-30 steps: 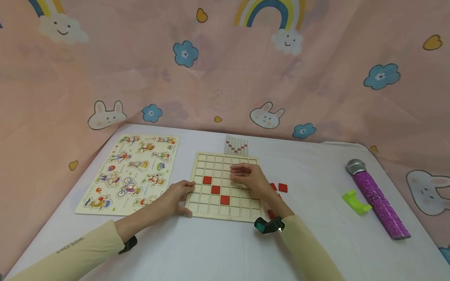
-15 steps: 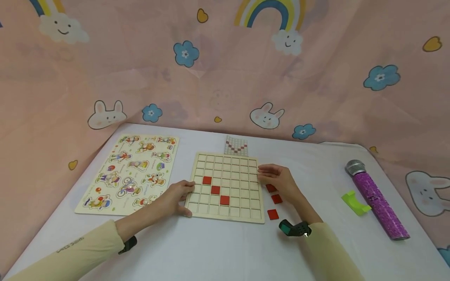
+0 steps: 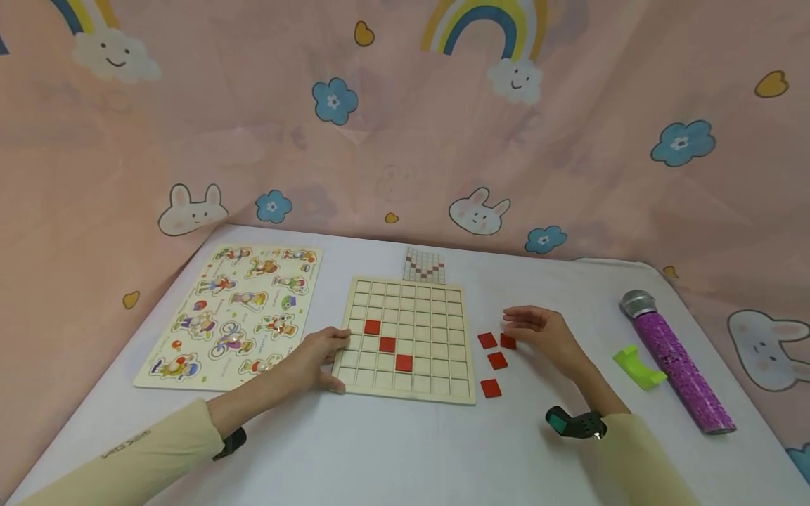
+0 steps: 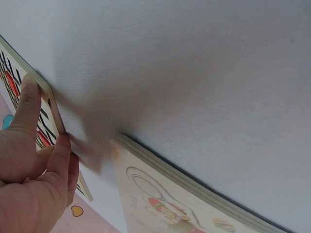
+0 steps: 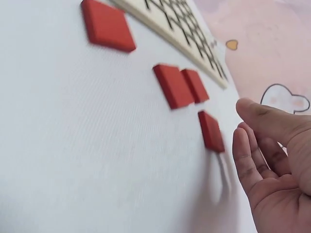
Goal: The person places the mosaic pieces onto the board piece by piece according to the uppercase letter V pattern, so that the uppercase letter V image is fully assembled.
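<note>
A square wooden grid board (image 3: 436, 330) lies on the white table. Three red square tiles, one of them this middle tile (image 3: 387, 344), sit in its cells along a diagonal. At the board's left side my left hand (image 3: 316, 358) touches the edge with extended fingers, the thumb by the near corner; the left wrist view shows thumb and fingertips on the rim. Beside the board's right edge lie several loose red tiles (image 3: 490, 388). My right hand (image 3: 544, 334) hovers at the far-right tile (image 5: 211, 132). In the right wrist view, thumb and fingers are apart, holding nothing.
Behind the board lies a small pattern card (image 3: 425, 266) with a V of red squares. A wooden picture puzzle (image 3: 215, 351) is on the left. On the right are a purple glitter microphone (image 3: 683, 372) and a lime-green curved piece (image 3: 639, 367). A pink printed cloth (image 3: 392, 140) hangs behind.
My right hand has moved right, from above the board to the loose tiles, uncovering the board's right part. My left hand has stayed at the board's left edge. The three placed tiles are unchanged.
</note>
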Demonstrator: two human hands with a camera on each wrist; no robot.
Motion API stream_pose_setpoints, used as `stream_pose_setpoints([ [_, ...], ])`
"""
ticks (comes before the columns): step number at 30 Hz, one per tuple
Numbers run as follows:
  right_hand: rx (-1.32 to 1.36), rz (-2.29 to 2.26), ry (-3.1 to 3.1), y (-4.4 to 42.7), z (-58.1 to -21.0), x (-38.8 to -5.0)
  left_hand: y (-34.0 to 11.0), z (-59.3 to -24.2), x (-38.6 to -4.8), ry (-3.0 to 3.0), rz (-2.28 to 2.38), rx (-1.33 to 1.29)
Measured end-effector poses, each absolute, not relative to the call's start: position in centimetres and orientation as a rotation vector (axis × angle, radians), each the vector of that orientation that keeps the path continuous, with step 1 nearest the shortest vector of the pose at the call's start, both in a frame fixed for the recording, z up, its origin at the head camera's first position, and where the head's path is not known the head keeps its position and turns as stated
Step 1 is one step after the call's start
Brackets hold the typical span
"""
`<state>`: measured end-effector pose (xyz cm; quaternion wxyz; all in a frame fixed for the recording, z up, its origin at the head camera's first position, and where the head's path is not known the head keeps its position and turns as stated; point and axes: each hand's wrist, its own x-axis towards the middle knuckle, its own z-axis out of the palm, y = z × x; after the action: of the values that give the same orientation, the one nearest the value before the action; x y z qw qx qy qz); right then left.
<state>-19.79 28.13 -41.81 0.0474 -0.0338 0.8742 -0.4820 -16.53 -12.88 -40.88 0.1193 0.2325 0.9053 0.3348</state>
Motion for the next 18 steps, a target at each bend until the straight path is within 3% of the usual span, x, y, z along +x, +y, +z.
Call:
stream_pose_setpoints([
  [18, -0.215, -1.36, 2.649, 30.8, -43.3, -19.1, -12.9, -40.8, -16.5, 2.631, 1.014, 0.654],
])
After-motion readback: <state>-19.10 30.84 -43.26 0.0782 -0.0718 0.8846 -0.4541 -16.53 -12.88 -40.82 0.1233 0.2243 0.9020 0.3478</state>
